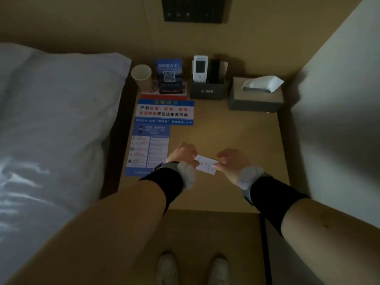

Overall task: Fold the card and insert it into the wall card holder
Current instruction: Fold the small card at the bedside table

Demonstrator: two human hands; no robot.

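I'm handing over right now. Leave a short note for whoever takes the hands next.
Left hand: pinching the left end of the card.
Right hand: pinching the card's right end.
Card: held between both hands above the nightstand, looks flat and unfolded.
Wall card holder: not identifiable in this view; a dark wall panel sits above the nightstand, too dim to tell.
Done: card picked up.
Left: fold it, find the holder, insert it.

card (206, 166): print too small and blurred to read; left end hidden behind the left hand (183, 153)
wall panel (193, 9): top cut off by the picture's edge, markings too dark to tell
blue leaflet (148, 149): near corner covered by the left wrist; small text unreadable
shoes (192, 268): blurred, toes cut off at the bottom edge
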